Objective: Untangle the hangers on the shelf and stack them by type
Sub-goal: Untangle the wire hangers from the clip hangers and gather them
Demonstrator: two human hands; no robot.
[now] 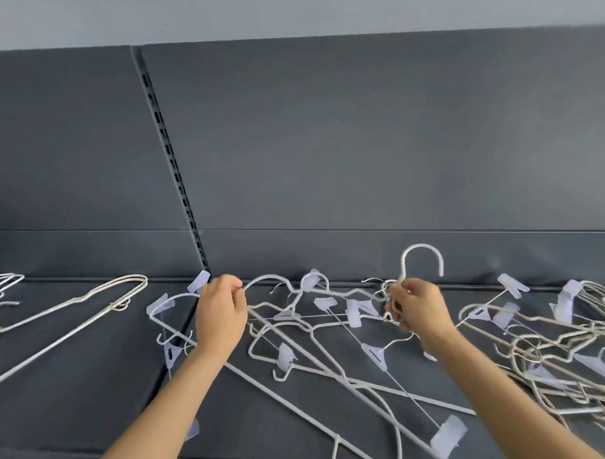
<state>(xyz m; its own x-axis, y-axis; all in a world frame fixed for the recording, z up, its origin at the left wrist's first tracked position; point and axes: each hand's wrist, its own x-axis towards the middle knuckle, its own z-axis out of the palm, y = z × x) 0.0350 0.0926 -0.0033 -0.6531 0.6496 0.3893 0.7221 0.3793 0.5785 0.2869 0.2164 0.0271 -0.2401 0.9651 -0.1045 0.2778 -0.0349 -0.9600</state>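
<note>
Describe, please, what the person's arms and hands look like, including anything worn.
The left forearm and right forearm are bare to the picture's lower edge; no sleeves show. The left hand and the right hand are ungloved, and no watch, bracelet or ring is visible on what shows.

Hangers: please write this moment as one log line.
left hand: grips white hanger | right hand: grips hooked hanger | tangle: on shelf

Head-worn view, looking forward and down, close over the shelf (94,391).
</note>
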